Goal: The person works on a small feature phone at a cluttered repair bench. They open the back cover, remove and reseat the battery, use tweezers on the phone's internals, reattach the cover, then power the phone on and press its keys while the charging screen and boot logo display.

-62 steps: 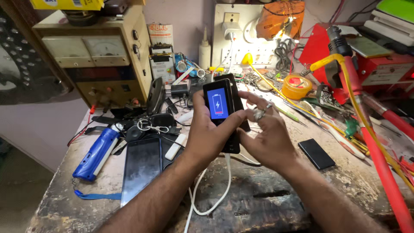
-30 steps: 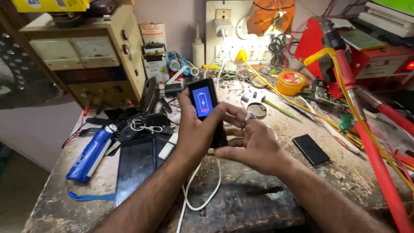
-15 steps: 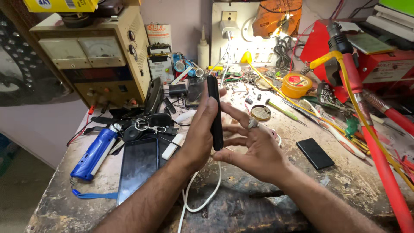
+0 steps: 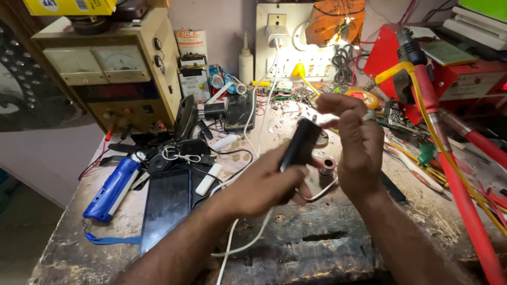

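My left hand (image 4: 266, 182) grips a small black phone (image 4: 299, 145) by its lower end, turned edge-on so the screen does not show. A white cable (image 4: 248, 240) runs from under that hand toward the near edge of the bench. My right hand (image 4: 355, 140) is raised just right of the phone, fingers curled with their tips at the phone's top end; a ring sits on one finger. Whether it pinches anything I cannot tell.
A beige metered power supply (image 4: 113, 68) stands back left. A blue torch (image 4: 111, 187) and a dark flat phone (image 4: 166, 208) lie left. A socket board (image 4: 296, 37) is at the back, a solder spool (image 4: 327, 166) under my hands, red and yellow tool leads (image 4: 449, 153) right.
The phone went from upright with its lit screen facing me to edge-on and tilted. Both hands shifted right, and my right hand rose to the phone's top.
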`<state>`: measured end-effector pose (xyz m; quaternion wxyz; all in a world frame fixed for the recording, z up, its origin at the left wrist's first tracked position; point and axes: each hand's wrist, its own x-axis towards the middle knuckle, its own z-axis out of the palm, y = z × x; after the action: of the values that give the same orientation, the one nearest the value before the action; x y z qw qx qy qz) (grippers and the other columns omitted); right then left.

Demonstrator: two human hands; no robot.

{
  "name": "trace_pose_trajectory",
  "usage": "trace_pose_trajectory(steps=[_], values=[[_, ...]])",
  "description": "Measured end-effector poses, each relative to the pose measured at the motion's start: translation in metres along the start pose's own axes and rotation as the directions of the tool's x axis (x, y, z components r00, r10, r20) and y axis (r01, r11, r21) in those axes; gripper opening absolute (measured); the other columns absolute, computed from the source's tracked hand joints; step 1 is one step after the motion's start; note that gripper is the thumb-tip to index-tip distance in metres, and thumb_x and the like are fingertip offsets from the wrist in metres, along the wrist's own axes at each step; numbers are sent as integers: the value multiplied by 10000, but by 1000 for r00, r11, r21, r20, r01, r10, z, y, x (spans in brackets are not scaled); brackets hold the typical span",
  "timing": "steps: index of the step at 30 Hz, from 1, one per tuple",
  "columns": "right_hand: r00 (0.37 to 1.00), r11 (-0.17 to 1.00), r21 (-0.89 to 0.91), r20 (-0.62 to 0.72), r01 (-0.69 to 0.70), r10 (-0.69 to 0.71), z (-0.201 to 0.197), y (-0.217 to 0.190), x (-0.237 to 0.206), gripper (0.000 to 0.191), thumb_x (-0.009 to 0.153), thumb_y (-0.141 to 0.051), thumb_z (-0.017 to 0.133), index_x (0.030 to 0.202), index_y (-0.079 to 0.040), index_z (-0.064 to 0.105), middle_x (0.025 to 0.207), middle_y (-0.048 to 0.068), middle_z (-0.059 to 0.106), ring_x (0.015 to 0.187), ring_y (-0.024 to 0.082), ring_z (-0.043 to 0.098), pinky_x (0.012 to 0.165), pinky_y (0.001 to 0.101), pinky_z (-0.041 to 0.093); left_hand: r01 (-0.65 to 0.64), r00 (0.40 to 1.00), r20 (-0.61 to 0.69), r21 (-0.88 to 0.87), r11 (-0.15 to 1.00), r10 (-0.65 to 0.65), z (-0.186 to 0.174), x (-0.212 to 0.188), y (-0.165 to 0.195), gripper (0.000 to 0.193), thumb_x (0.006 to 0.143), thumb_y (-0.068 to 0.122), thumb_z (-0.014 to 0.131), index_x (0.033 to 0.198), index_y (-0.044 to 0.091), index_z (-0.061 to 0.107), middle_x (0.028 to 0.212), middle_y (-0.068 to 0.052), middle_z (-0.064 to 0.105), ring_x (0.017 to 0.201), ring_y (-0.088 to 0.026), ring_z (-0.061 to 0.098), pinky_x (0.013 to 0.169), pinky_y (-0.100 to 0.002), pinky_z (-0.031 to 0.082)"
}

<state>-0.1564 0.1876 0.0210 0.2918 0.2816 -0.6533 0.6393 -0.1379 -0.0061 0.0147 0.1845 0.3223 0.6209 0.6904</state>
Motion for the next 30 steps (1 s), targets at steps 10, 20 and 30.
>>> trace_pose_trajectory(steps=[10,20,30], values=[[985,987,-50,86,152,-147,5,3,20,670,1148,-548,452,731,-31,535,602,56,549,539,107,488,520,278,359,207,974,103,-58,977,-200,16,-4,1,366,881,220,690,1182,68,546,872,-36,627,747,-125,631,655,-288,527],[983,980,188,161,59,-90,17,0,8,712,1157,-562,403,690,-26,440,596,73,426,553,140,395,545,279,314,203,961,-243,313,928,-128,37,1,1,284,768,244,623,985,62,597,681,-18,558,609,-134,529,540,-323,440],[996,967,251,90,-38,16,22,2,20,547,1137,-540,414,1110,-26,596,1038,75,628,958,143,570,878,250,485,156,929,-370,459,875,28,30,5,-4,530,767,267,713,1164,29,452,847,-89,610,717,-176,599,602,-359,510]])
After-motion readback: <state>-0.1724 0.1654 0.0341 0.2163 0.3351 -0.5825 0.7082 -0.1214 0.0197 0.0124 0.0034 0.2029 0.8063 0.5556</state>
